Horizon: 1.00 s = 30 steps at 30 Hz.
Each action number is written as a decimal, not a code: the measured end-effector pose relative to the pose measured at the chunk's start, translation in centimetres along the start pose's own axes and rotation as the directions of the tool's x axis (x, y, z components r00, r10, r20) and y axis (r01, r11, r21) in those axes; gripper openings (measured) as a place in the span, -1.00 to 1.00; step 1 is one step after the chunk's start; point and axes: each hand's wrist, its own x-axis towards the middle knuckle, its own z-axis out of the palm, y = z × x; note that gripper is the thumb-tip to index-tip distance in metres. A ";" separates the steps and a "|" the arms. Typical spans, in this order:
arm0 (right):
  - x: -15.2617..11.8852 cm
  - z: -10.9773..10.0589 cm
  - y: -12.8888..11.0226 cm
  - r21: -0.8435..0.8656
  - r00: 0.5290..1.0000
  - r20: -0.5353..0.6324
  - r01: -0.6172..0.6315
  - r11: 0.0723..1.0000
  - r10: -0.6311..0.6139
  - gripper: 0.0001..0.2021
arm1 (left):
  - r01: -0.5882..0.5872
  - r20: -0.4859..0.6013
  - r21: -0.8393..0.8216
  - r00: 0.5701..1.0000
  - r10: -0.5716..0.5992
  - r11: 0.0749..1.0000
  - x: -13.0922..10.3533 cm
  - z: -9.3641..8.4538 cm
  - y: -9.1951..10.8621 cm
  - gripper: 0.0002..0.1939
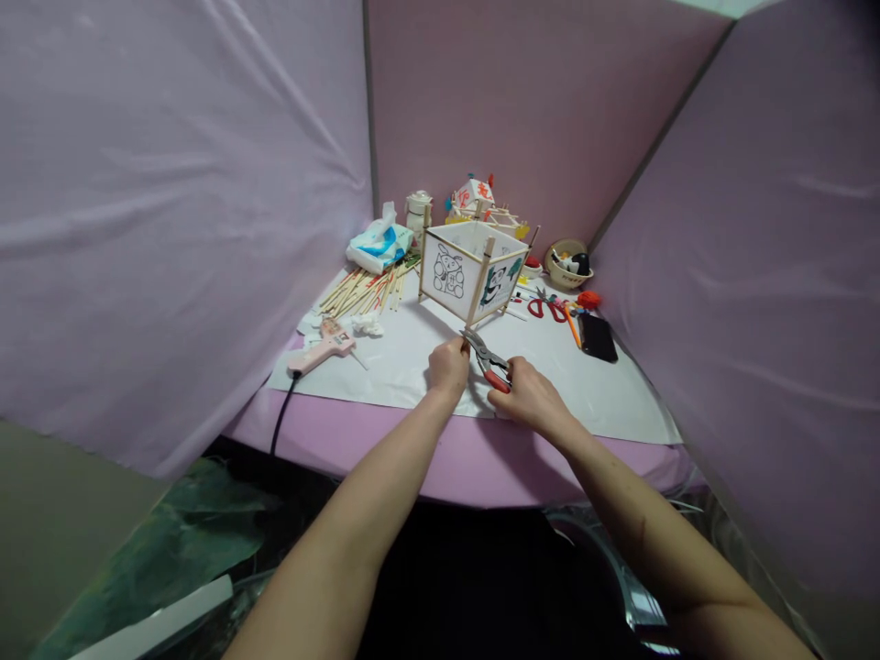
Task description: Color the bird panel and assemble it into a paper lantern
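Note:
My right hand is closed round the red handles of a pair of pliers. The jaws point up and left, meeting the top of my left hand. That hand is a closed fist; what it pinches is too small to make out. Just beyond both hands stands a square lantern frame of wooden sticks with white paper panels. One panel shows a line drawing of a rabbit-like figure, another a panda with green.
A pink glue gun with a black cord lies left, near wooden sticks and a wipes pack. At right are red-handled scissors, an orange pen, a black phone and a basket. Another decorated lantern stands behind.

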 end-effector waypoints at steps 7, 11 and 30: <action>0.2 -0.4 -0.2 -0.021 0.999 0.029 -0.015 1.000 0.015 -0.67 | -0.001 0.008 -0.010 1.000 0.001 1.000 0.0 -0.1 0.0 -0.75; 0.2 -0.6 -0.3 -0.031 1.000 0.023 -0.003 1.000 0.004 -0.67 | 0.007 0.011 -0.011 1.000 -0.007 1.000 0.1 -0.1 0.0 -0.76; 0.1 0.4 -0.4 -0.004 0.997 0.074 -0.001 1.000 0.002 -0.70 | 0.003 0.028 -0.010 1.000 -0.002 1.000 0.0 0.0 -0.1 -0.77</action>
